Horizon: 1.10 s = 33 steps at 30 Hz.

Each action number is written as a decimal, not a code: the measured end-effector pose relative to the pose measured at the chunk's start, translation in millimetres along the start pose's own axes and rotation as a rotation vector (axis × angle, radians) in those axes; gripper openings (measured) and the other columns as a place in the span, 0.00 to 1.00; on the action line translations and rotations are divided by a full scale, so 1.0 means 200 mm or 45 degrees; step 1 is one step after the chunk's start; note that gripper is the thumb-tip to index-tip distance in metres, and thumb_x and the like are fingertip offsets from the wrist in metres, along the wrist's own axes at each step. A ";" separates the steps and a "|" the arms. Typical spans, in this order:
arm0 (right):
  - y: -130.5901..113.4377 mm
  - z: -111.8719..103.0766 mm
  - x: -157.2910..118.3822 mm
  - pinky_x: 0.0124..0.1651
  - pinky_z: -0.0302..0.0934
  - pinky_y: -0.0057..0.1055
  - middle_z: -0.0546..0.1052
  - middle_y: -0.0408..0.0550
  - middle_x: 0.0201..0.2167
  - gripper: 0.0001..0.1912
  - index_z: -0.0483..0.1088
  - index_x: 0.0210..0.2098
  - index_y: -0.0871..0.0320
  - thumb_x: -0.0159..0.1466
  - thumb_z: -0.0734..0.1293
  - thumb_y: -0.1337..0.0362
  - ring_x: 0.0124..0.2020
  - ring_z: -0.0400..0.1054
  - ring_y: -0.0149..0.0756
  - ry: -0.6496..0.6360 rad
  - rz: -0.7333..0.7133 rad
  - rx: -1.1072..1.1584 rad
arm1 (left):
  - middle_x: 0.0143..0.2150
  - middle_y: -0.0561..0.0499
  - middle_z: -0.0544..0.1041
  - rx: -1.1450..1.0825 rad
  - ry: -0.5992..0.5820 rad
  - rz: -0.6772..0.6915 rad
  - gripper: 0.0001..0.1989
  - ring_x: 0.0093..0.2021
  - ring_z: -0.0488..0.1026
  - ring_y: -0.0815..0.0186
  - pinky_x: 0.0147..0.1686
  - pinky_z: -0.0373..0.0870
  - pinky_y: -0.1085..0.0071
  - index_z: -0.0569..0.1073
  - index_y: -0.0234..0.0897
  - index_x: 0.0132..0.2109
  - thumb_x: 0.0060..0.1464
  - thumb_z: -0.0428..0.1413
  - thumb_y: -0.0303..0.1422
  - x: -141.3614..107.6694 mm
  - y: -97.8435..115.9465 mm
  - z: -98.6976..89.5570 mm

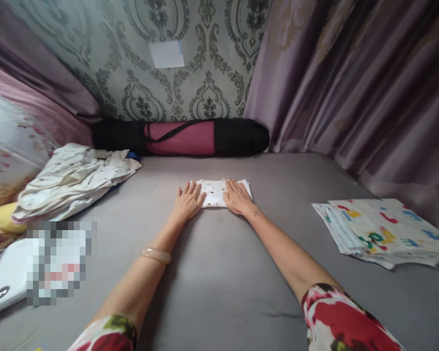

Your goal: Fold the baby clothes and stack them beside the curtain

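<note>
A small white cloth [213, 194] with tiny printed figures lies folded into a flat rectangle on the grey bed sheet [219, 273]. My left hand [189, 200] rests flat on its left end, fingers stretched out. On the right end lies my right hand [237, 196], palm down with the fingers extended. Neither hand grips the cloth; both press on it from above. The covered ends of the cloth are partly hidden under my hands.
At right lies a stack of folded cloths [391, 226] with colourful prints. Crumpled pale garments [76, 178] are heaped at left, near a white device [12, 273] and a blurred-out item [64, 263]. A black and maroon roll bag [183, 138] lies along the wall.
</note>
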State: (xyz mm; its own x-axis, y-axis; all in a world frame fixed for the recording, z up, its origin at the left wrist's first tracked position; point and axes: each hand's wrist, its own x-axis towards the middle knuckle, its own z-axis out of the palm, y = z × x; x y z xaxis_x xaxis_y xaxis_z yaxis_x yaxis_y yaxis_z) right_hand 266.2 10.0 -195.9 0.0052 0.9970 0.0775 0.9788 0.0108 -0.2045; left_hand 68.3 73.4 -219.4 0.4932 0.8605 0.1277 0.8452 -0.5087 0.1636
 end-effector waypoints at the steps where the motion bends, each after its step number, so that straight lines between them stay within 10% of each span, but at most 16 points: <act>1: 0.02 0.03 0.00 0.69 0.30 0.42 0.49 0.58 0.69 0.31 0.48 0.68 0.70 0.69 0.48 0.60 0.70 0.39 0.42 -0.001 0.013 0.001 | 0.70 0.42 0.53 -0.026 -0.034 -0.015 0.29 0.70 0.46 0.52 0.65 0.41 0.47 0.58 0.37 0.67 0.65 0.37 0.45 -0.01 -0.01 0.00; 33: 0.17 -0.02 -0.06 0.69 0.36 0.39 0.46 0.63 0.69 0.33 0.47 0.67 0.76 0.69 0.46 0.58 0.70 0.40 0.46 -0.001 0.228 -0.076 | 0.66 0.46 0.62 -0.454 0.150 -0.324 0.23 0.69 0.52 0.55 0.66 0.45 0.49 0.68 0.37 0.60 0.66 0.38 0.36 -0.02 -0.02 -0.05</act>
State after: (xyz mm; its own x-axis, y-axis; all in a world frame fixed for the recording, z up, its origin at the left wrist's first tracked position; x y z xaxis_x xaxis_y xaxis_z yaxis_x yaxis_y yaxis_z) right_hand 300.2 -1.7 -200.2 0.1801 0.9826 0.0445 0.9727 -0.1712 -0.1566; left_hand 61.1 72.7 -211.2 0.2348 0.9608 0.1473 0.8027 -0.2772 0.5281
